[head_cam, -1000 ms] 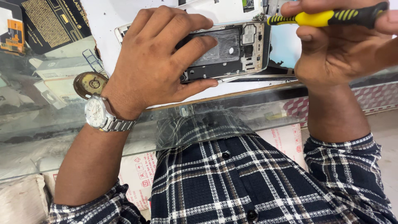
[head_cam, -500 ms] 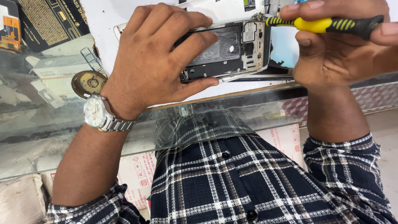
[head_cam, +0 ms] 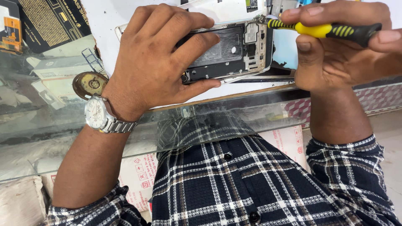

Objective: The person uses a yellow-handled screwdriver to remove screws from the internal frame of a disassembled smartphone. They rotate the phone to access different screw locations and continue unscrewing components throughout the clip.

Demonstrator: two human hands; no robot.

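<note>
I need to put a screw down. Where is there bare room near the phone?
Bare white mat shows between the dark box and the left hand. It is crowded at the phone, where the right hand holds the screwdriver, and parts lie above.

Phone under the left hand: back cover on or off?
Off. The phone lies with its metal frame and internal parts exposed; the left hand pins it down while the right hand holds a screwdriver at its corner.

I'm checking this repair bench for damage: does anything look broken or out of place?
The opened phone under the left hand has its back off, insides bare, and the lower edge seems to have a thin panel lifting away. The right hand holds a yellow-and-black screwdriver at its top corner.
</note>
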